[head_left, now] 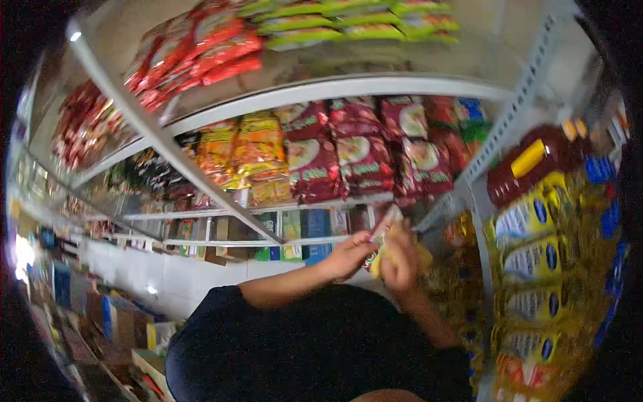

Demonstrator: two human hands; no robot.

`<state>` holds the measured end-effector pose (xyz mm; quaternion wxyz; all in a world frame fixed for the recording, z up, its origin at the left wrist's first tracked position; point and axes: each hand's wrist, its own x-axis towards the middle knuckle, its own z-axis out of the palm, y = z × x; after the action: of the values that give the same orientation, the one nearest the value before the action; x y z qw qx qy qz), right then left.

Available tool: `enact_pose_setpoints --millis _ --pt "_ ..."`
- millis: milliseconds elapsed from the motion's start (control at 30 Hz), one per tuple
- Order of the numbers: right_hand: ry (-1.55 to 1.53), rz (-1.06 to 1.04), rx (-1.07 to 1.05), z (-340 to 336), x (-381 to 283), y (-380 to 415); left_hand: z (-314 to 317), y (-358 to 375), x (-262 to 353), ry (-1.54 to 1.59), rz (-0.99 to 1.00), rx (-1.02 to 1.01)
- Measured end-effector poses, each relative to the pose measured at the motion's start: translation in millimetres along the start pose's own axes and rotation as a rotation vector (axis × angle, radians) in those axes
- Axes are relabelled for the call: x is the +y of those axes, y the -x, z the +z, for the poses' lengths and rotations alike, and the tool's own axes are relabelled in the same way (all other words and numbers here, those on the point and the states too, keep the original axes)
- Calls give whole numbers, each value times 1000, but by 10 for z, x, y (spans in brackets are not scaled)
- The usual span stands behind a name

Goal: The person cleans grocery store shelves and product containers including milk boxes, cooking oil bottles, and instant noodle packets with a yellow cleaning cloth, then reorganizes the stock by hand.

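In front of my chest, my left hand (351, 256) is closed on the edge of a maroon and white food packet (384, 225), which looks like those on the shelf ahead. My right hand (400, 260) presses against the packet's other side, its fingers wrapped round a pale yellow cloth (423, 258). Motion blurs this hand, and it covers much of the packet. Just beyond both hands, maroon packets (365, 161) with a bowl picture stand in stacked rows on the metal shelf (335, 206).
Orange-yellow packets (260, 151) sit left of the maroon ones. Red packets (201, 50) and green packets (362, 23) fill the upper shelf. A perforated metal post (512, 107) rises at right, beside yellow oil pouches (532, 258) and a dark red bottle (529, 167). Boxes (127, 321) stand lower left.
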<state>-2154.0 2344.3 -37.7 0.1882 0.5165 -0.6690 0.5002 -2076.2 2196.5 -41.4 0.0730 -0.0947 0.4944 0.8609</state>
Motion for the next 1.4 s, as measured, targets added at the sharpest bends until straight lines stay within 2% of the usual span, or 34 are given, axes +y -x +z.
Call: enact_pose_setpoints --millis 33,67,100,133,200,267,300,333,400,433,467,500,533,567,667,700,800,833,900,1000,1033,1067,1100,1167,1267,1300,1400 --pt "51 -55 -57 8 -55 -59 38 -65 -123 108 191 -13" --pt "104 -107 -112 28 -110 -110 36 -99 -188 116 247 -6" --pt "161 -158 -165 40 -139 -122 2 -31 -85 -36 179 23" --pt "-18 -72 -62 94 2 -36 -4 49 36 -185 107 55" --pt "-381 127 119 195 470 170 -5 64 125 -170 146 -5" --pt "-315 529 354 114 574 70 -115 98 87 -158 191 -66" --pt "-251 551 367 26 563 30 -124 123 54 -173 223 -50" --pt "-184 568 384 -78 514 -63 -83 205 148 -220 121 -1" --pt "-420 644 486 -229 117 -313 8 160 139 -101 235 87" --pt "-538 691 530 -240 7 -378 -2 139 108 -105 177 136" --pt "-659 537 583 -219 89 -402 -39 113 61 -104 119 186" --pt "-1033 624 615 -214 -54 -489 -95 85 11 -102 64 243" --pt "-1410 723 627 -207 -204 -569 -133 35 -109 -249 11 329" --pt "-1396 726 651 -101 61 -402 -141 -17 -228 -224 81 293" --pt "-680 582 217 286 26 -333 -154 -59 -274 -138 253 205" --pt "-123 199 -114 275 66 -347 -118 -62 -205 36 282 190" --pt "-5 144 -309 313 -21 -244 -277 -96 -182 -244 520 325" --pt "20 92 -303 329 -53 -220 -175 36 5 -46 379 335" --pt "69 -6 -282 378 -89 -187 -144 20 36 -96 435 319" --pt "-260 98 8 497 176 -77 -91 61 59 -310 527 293" --pt "-351 159 111 489 218 -103 -66 77 66 -404 559 281" --pt "-418 323 135 454 341 -103 -47 82 76 -499 592 269" --pt "-482 489 158 394 384 -151 -26 88 84 -396 656 215" --pt "-619 832 210 331 412 -204 -27 110 132 -427 627 146" --pt "-513 818 210 319 434 -129 -85 98 164 -499 529 116" --pt "-449 762 195 335 204 -208 -109 74 167 -526 486 117" --pt "41 -12 -48 393 162 -246 -53 -87 88 -257 747 142"
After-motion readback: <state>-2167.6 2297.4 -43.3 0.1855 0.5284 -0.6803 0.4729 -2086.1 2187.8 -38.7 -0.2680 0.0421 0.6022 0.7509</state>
